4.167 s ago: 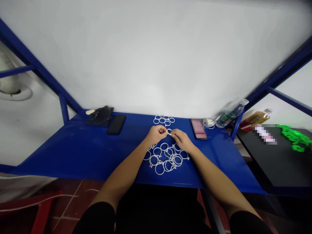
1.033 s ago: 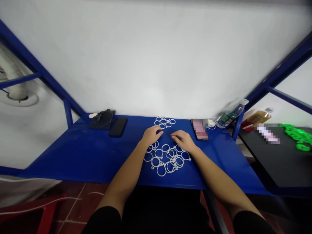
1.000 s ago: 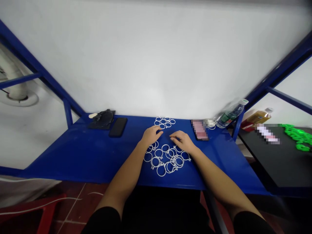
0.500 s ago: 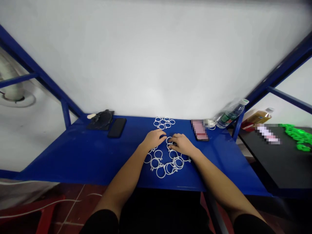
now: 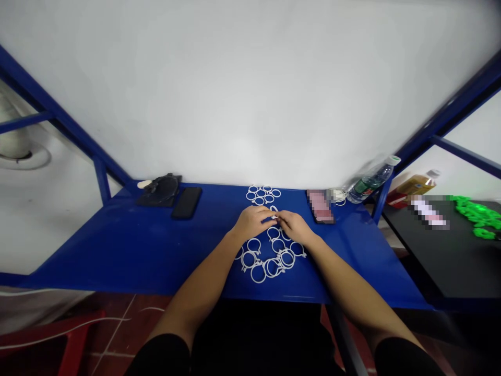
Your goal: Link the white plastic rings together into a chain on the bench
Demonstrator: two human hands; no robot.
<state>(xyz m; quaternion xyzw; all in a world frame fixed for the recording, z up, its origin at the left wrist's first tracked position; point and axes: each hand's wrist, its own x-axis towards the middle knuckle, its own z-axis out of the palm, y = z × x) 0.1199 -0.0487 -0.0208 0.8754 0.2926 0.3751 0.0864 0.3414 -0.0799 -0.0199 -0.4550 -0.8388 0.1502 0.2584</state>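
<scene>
My left hand (image 5: 252,221) and my right hand (image 5: 294,226) meet fingertip to fingertip over the blue table (image 5: 125,245). Both pinch one small white plastic ring (image 5: 273,214) between them, lifted just off the surface. Below my hands lies a loose heap of several white rings (image 5: 270,257), some overlapping. A smaller, tidier cluster of white rings (image 5: 263,194) lies farther back near the white wall.
A black phone (image 5: 187,201) and a dark pouch (image 5: 159,189) lie at the back left. Another phone (image 5: 319,206) and a clear water bottle (image 5: 370,181) are at the back right. A black table (image 5: 438,256) to the right carries green rings (image 5: 475,215).
A second ago both hands lay on the table by the heap. They have since closed together on one ring and raised it slightly.
</scene>
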